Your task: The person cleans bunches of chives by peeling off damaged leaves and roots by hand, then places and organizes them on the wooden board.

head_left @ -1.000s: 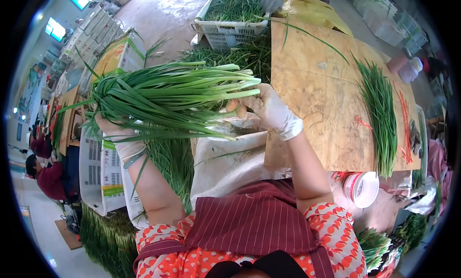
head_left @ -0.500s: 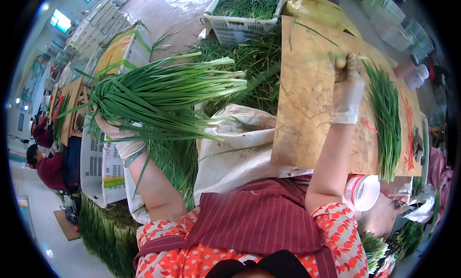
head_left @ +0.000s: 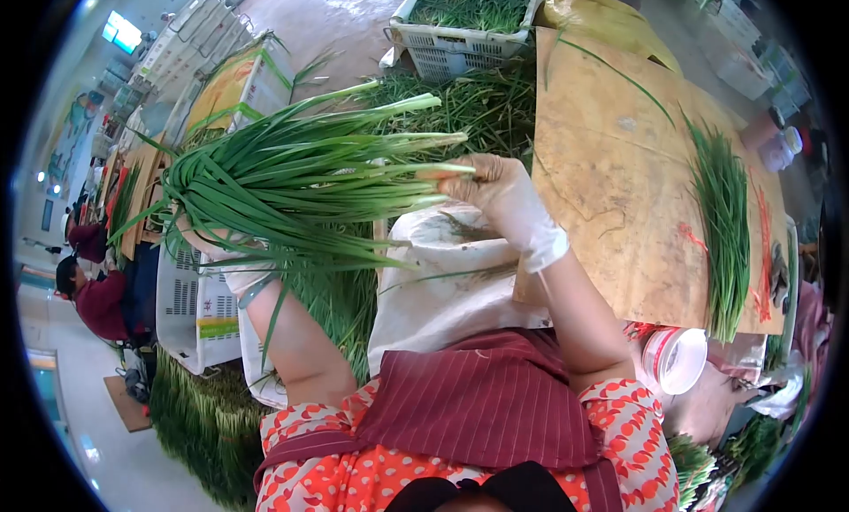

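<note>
A loose bunch of green garlic chives (head_left: pixel 292 180) lies across my gloved left hand (head_left: pixel 221 247), with its pale stem ends pointing right. My left fingers are wrapped round the bunch from below, partly covered by drooping leaves. My right hand (head_left: pixel 500 194), in a thin whitish glove, pinches a stem end at the right side of the bunch, above the white cloth (head_left: pixel 433 291) by my lap. On the wooden board (head_left: pixel 610 194) to the right, a neat row of chives (head_left: pixel 721 229) lies along the far right side.
Red ties (head_left: pixel 762 247) lie beside the row of chives. A white tub (head_left: pixel 676 357) stands below the board's front edge. Loose trimmings (head_left: pixel 469 114) cover the floor ahead, before a crate of greens (head_left: pixel 451 50). A co-worker (head_left: pixel 102 304) sits far left.
My right hand has moved left from the board to the stem ends of the held bunch and pinches there. My left hand keeps its hold on the bunch.
</note>
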The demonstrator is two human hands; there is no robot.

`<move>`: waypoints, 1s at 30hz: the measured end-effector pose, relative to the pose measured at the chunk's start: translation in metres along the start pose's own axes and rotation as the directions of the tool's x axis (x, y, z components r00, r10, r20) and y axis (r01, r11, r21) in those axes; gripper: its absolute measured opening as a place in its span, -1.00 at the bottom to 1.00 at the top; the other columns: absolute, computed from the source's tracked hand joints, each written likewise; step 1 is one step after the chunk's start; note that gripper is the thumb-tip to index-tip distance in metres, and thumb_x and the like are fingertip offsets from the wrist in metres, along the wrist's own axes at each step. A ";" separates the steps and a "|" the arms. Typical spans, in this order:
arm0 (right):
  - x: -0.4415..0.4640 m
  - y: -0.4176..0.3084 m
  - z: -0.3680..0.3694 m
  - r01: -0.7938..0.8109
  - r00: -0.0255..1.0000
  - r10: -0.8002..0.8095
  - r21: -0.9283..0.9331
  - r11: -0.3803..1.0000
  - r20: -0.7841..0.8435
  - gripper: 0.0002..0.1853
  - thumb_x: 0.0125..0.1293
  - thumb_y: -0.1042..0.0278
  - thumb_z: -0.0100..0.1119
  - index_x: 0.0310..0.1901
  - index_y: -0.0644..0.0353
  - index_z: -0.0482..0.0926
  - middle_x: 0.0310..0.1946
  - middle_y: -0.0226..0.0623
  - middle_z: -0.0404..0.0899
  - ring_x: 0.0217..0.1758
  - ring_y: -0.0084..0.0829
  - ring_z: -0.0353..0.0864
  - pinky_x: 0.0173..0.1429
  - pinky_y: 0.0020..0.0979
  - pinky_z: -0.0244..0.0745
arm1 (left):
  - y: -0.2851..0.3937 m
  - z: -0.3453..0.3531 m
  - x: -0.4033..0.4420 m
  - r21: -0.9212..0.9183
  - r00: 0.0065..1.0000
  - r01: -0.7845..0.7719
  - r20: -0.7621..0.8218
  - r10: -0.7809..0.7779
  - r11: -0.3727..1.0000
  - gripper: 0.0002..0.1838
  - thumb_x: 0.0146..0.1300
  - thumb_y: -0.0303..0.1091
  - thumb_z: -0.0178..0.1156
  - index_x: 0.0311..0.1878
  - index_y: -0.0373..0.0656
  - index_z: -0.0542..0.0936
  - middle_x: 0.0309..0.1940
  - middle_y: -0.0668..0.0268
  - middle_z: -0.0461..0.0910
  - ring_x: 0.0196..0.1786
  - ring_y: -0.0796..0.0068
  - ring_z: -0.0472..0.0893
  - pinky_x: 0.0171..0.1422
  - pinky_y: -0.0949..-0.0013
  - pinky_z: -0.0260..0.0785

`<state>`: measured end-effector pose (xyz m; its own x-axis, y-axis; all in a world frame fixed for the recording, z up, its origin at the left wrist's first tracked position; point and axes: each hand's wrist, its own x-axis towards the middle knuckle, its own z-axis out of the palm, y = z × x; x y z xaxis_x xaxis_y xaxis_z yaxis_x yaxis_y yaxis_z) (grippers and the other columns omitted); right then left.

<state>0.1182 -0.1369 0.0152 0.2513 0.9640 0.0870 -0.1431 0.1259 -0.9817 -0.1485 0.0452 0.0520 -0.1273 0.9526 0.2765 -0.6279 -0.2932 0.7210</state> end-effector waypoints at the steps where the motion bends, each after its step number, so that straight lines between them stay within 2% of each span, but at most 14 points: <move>1: -0.006 0.000 0.005 0.021 1.000 -0.022 0.043 0.999 0.020 -0.66 0.17 0.30 0.27 -0.07 0.30 0.58 -0.21 -0.33 0.64 -0.23 -0.64 0.51 -0.07 -0.53 0.43 | -0.006 -0.038 0.020 -0.092 0.983 0.075 0.173 -0.058 0.993 -0.53 0.32 -0.06 -0.19 0.14 -0.17 0.39 0.13 0.16 0.40 0.08 0.19 0.47 0.19 0.14 0.32; 4: -0.020 0.006 0.016 0.044 0.999 -0.044 0.085 0.995 -0.001 -0.69 0.10 0.30 0.34 -0.15 0.27 0.61 -0.29 -0.27 0.65 -0.36 -0.60 0.51 -0.23 -0.52 0.45 | -0.004 -0.044 0.029 -0.070 0.987 0.025 0.160 -0.013 0.997 -0.53 0.32 -0.06 -0.18 0.13 -0.16 0.40 0.12 0.17 0.40 0.07 0.19 0.47 0.19 0.14 0.32; 6: -0.027 0.006 0.018 0.096 0.993 -0.114 -0.423 0.901 -0.019 -0.73 0.05 0.31 0.37 -0.24 0.26 0.61 -0.42 -0.17 0.62 -0.44 -0.51 0.52 -0.34 -0.48 0.44 | -0.002 -0.038 0.027 -0.054 0.992 -0.003 0.122 0.010 0.999 -0.53 0.32 -0.06 -0.17 0.13 -0.16 0.40 0.12 0.17 0.41 0.07 0.20 0.47 0.19 0.15 0.32; 8: -0.034 0.009 0.023 0.072 0.994 -0.099 -0.420 0.905 -0.041 -0.74 0.04 0.29 0.38 -0.30 0.27 0.59 -0.49 -0.11 0.56 -0.48 -0.44 0.54 -0.40 -0.46 0.42 | -0.001 -0.035 0.024 -0.048 0.995 -0.014 0.102 0.019 0.999 -0.54 0.32 -0.06 -0.17 0.13 -0.16 0.40 0.12 0.17 0.41 0.07 0.20 0.47 0.18 0.15 0.33; 11: -0.041 0.003 0.029 -0.110 0.993 0.084 -0.421 0.900 -0.079 -0.65 0.17 0.47 0.25 0.00 0.37 0.49 -0.36 -0.35 0.61 -0.32 -0.70 0.47 -0.22 -0.61 0.44 | -0.001 -0.032 0.021 -0.042 0.996 -0.035 0.083 0.039 0.998 -0.54 0.31 -0.06 -0.16 0.12 -0.16 0.41 0.11 0.18 0.42 0.06 0.21 0.48 0.18 0.15 0.33; 13: -0.042 0.004 0.031 -0.168 0.980 0.180 0.120 0.978 -0.090 -0.70 0.21 0.46 0.20 -0.03 0.36 0.50 -0.35 -0.36 0.61 -0.35 -0.67 0.52 -0.28 -0.58 0.46 | 0.000 -0.030 0.018 -0.038 0.996 -0.053 0.071 0.055 0.998 -0.54 0.31 -0.06 -0.15 0.12 -0.16 0.41 0.11 0.18 0.42 0.06 0.22 0.48 0.18 0.16 0.33; 17: -0.043 0.020 0.023 -0.016 0.997 0.036 0.261 0.965 -0.071 -0.89 0.25 0.40 0.14 -0.26 0.22 0.59 -0.50 -0.27 0.60 -0.48 -0.56 0.55 -0.42 -0.51 0.45 | 0.000 -0.022 0.011 -0.033 0.995 -0.090 0.049 0.092 0.995 -0.55 0.31 -0.07 -0.14 0.11 -0.15 0.42 0.10 0.18 0.43 0.05 0.23 0.48 0.17 0.16 0.34; 19: -0.048 0.027 0.009 -0.164 0.985 0.172 -0.440 0.883 -0.021 -0.88 0.26 0.46 0.12 -0.22 0.26 0.59 -0.44 -0.37 0.62 -0.40 -0.63 0.53 -0.31 -0.54 0.46 | 0.001 -0.019 0.008 -0.026 0.992 -0.114 0.047 0.115 0.993 -0.55 0.31 -0.07 -0.14 0.11 -0.15 0.42 0.09 0.19 0.43 0.05 0.23 0.49 0.17 0.16 0.34; 20: -0.050 0.032 -0.002 -0.163 0.985 0.172 -0.440 0.883 -0.021 -0.88 0.26 0.46 0.12 -0.22 0.26 0.59 -0.44 -0.37 0.62 -0.40 -0.63 0.53 -0.31 -0.54 0.46 | 0.001 -0.016 0.006 -0.022 0.991 -0.123 0.045 0.124 0.992 -0.55 0.31 -0.07 -0.13 0.11 -0.15 0.43 0.09 0.19 0.44 0.05 0.23 0.49 0.17 0.17 0.34; 22: -0.052 0.039 -0.024 -0.058 0.989 -0.081 -0.837 0.544 -0.121 -0.88 0.27 0.50 0.07 -0.26 0.22 0.63 -0.51 -0.37 0.59 -0.44 -0.60 0.52 -0.31 -0.56 0.44 | 0.000 -0.015 0.006 -0.021 0.988 -0.149 0.046 0.150 0.989 -0.56 0.30 -0.07 -0.13 0.10 -0.15 0.43 0.09 0.19 0.44 0.05 0.24 0.49 0.16 0.17 0.35; 23: -0.048 0.037 -0.028 -0.056 0.990 -0.081 -0.838 0.542 -0.118 -0.88 0.27 0.50 0.07 -0.26 0.22 0.63 -0.51 -0.37 0.59 -0.44 -0.60 0.52 -0.31 -0.56 0.44 | 0.002 -0.014 0.007 -0.016 0.986 -0.157 0.050 0.158 0.987 -0.56 0.30 -0.07 -0.12 0.10 -0.15 0.43 0.09 0.19 0.44 0.05 0.24 0.49 0.16 0.17 0.35; 25: -0.033 0.028 -0.036 -0.079 0.894 -0.075 -0.320 0.944 -0.442 -0.84 0.27 0.48 0.06 -0.20 0.20 0.64 -0.51 -0.36 0.59 -0.45 -0.59 0.53 -0.30 -0.55 0.44 | 0.002 -0.012 0.007 -0.019 0.983 -0.176 0.055 0.176 0.984 -0.56 0.30 -0.07 -0.12 0.10 -0.15 0.44 0.08 0.19 0.45 0.04 0.25 0.49 0.16 0.17 0.35; 28: 0.001 -0.006 -0.032 0.215 0.902 -0.396 -0.612 0.761 -0.174 -0.79 0.24 0.20 0.09 -0.26 0.09 0.66 -0.42 -0.19 0.64 -0.29 -0.29 0.62 -0.19 -0.39 0.47 | -0.001 -0.003 0.009 -0.021 0.983 -0.176 0.053 0.177 0.984 -0.56 0.30 -0.07 -0.11 0.09 -0.15 0.44 0.08 0.20 0.45 0.04 0.25 0.50 0.15 0.18 0.36; 30: 0.018 -0.024 -0.008 -0.005 0.995 -0.051 -0.548 0.837 -0.088 -0.74 0.24 0.27 0.14 -0.13 0.21 0.63 -0.49 -0.32 0.61 -0.45 -0.54 0.54 -0.24 -0.50 0.42 | -0.002 0.004 0.009 -0.035 0.984 -0.166 0.059 0.168 0.985 -0.57 0.30 -0.07 -0.10 0.09 -0.14 0.45 0.07 0.20 0.45 0.04 0.26 0.50 0.15 0.18 0.36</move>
<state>0.1341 -0.1247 0.0387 0.3413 0.9320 0.1220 0.4035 -0.0281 -0.9145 -0.1455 0.0546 0.0552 -0.1853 0.8833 0.4307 -0.6246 -0.4442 0.6423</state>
